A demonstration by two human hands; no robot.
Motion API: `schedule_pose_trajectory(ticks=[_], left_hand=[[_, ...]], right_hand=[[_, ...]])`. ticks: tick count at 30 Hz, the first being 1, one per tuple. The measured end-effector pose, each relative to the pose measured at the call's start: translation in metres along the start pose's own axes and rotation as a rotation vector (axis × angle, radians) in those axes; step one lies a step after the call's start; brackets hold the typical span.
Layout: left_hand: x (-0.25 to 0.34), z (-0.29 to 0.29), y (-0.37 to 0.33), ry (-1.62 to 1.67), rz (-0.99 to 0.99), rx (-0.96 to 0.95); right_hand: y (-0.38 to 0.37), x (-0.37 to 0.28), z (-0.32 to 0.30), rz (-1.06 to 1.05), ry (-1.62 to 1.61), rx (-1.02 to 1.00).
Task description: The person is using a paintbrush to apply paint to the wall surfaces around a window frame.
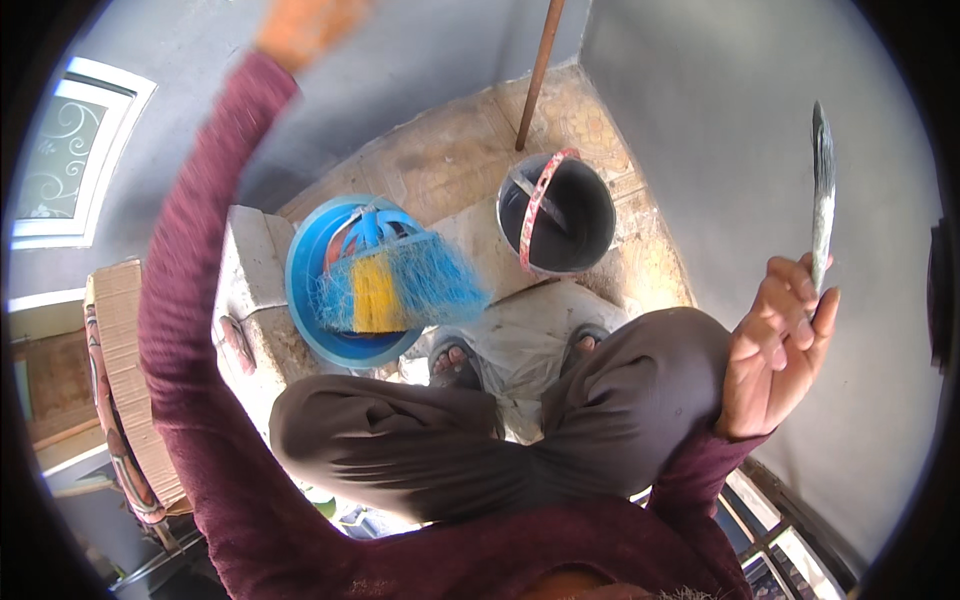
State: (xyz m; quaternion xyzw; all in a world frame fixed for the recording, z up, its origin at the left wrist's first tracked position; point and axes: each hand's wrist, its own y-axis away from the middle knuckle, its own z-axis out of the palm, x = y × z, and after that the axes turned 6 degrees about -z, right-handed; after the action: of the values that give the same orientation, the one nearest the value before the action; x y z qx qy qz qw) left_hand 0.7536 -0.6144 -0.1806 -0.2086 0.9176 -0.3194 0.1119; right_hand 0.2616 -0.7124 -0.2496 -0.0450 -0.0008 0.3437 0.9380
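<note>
My right hand [775, 345] is raised at the right, beside the grey wall. Its fingers pinch a paintbrush [822, 190], seen edge-on and pointing upward, smeared grey and white with dark bristles at the tip. My left hand [312, 28] reaches up at the top edge near the far wall. It is blurred and partly cut off, so its fingers cannot be made out. On the floor ahead stands a dark bucket [590, 205] with a pink-patterned handle and a flat stick or brush inside.
A blue basin [300, 290] to the left holds a broom head [385, 285] with blue and yellow bristles. A brown pole [540, 75] leans at the far corner. My sandalled feet rest on a plastic sheet [520, 335]. Cardboard [135, 370] stands at the left, below a white-framed window [75, 150].
</note>
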Motion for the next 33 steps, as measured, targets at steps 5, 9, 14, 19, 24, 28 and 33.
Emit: schedule_pose_trajectory(ticks=[5, 9, 14, 19, 24, 28, 33], left_hand=[[0.195, 0.024, 0.137, 0.431, 0.305, -0.775], [0.194, 0.048, 0.173, 0.290, 0.400, -0.766], [0.162, 0.057, 0.169, 0.291, 0.332, -0.866], [0.158, -0.009, 0.164, 0.344, 0.226, -0.728], [0.176, -0.119, 0.179, 0.520, 0.309, -0.826], [0.205, -0.155, 0.214, 0.752, 0.404, -1.078], [0.215, -0.149, 0.243, 0.713, 0.427, -1.092]], right_hand=[[-0.022, -0.035, -0.014, -0.345, 0.944, 0.003], [-0.052, -0.012, -0.041, -0.123, 1.790, -0.009], [-0.090, 0.031, -0.104, 0.517, 1.997, -0.471], [-0.113, 0.073, -0.175, 0.530, 2.260, -0.857], [-0.112, 0.089, -0.216, 0.508, 2.401, -0.903], [-0.113, 0.092, -0.231, 0.540, 2.402, -0.913], [-0.113, 0.096, -0.237, 0.526, 2.364, -0.916]])
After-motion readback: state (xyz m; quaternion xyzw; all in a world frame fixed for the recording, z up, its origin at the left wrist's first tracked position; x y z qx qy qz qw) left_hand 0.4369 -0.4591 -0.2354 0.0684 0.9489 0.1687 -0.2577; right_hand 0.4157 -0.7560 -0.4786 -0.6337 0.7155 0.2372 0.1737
